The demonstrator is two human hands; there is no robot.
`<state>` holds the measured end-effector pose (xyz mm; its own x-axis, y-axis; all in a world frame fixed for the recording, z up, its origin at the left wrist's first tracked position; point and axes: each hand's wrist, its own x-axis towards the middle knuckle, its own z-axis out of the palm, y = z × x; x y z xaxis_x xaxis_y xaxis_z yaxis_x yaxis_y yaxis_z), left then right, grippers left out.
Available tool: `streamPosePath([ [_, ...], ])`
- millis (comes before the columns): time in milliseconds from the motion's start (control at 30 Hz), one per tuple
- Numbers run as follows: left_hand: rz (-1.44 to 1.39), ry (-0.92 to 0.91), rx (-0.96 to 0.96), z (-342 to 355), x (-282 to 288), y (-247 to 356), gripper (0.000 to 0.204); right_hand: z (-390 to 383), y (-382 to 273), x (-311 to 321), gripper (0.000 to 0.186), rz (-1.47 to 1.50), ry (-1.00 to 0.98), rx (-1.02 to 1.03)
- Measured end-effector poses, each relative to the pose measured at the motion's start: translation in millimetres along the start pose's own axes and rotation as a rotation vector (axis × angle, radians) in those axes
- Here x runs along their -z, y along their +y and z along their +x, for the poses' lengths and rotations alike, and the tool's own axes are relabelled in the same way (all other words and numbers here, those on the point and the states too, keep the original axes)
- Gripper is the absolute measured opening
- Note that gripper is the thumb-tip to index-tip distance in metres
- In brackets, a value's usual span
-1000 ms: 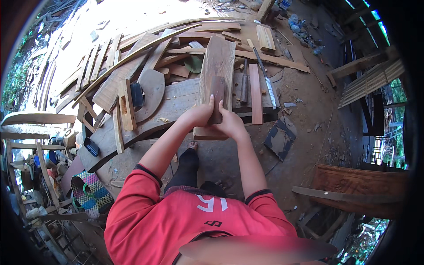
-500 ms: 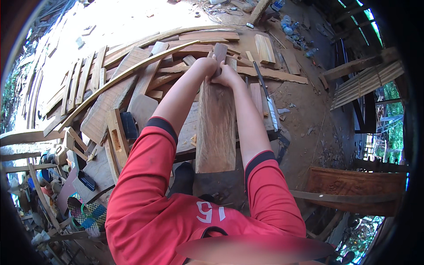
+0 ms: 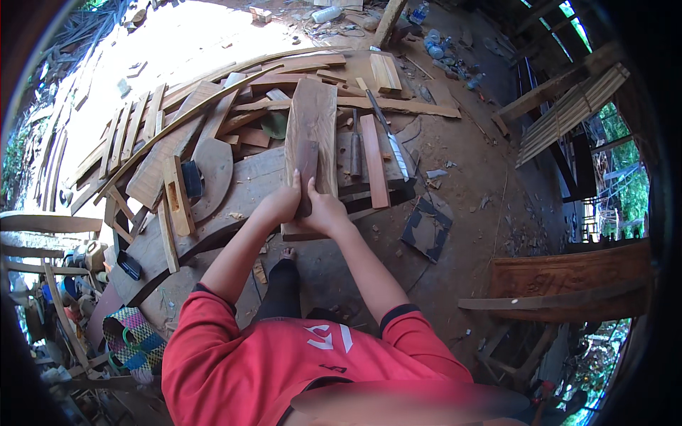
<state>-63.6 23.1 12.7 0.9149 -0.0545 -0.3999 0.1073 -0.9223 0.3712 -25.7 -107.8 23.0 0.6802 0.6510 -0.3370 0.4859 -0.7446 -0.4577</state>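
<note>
A thick, pale brown plank (image 3: 312,106) lies lengthwise in front of me, its near end overhanging the low wooden bench (image 3: 257,177). On its near part rests a narrow dark wooden block (image 3: 307,160). My left hand (image 3: 283,204) wraps the block from the left and my right hand (image 3: 325,211) from the right, thumbs pointing forward along it. What lies under the block is hidden. Right of the plank are a dark rod-like tool (image 3: 356,153), a reddish wood strip (image 3: 373,162) and a long tool with a silvery blade-like end (image 3: 391,138).
Stacked boards and strips (image 3: 170,135) spread over the left and far side. A mortised wood piece (image 3: 179,199) lies nearer, left. At lower left stands a checkered woven basket (image 3: 136,342). To the right are a black square piece (image 3: 426,228), a carved panel (image 3: 568,270) and plastic bottles (image 3: 435,47).
Both hands have drawn the dark block along the plank from its far end toward me. My arms are now bent closer, and the view has shifted.
</note>
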Motion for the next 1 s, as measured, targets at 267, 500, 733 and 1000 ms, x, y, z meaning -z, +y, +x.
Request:
streamPosePath([
  [267, -0.094, 0.002, 0.035, -90.5, -51.1, 58.0, 0.097, -106.4, 3.8, -24.6, 0.102, 0.041, -0.041, 0.063],
  [500, -0.011, -0.043, 0.072, -40.5, -11.6, 49.5, 0.079, -52.8, 5.8, -2.9, 0.102, -0.015, -0.075, -0.033],
  [733, 0.035, -0.028, -0.003, 90.8, 44.6, -15.1, 0.079, 85.8, 22.2, 44.3, 0.110, 0.006, -0.021, -0.060],
  [1000, 0.151, -0.095, 0.043, 237.3, 107.8, -64.2, 0.108, 241.0, 57.3, 104.0, 0.104, 0.082, 0.006, -0.050],
])
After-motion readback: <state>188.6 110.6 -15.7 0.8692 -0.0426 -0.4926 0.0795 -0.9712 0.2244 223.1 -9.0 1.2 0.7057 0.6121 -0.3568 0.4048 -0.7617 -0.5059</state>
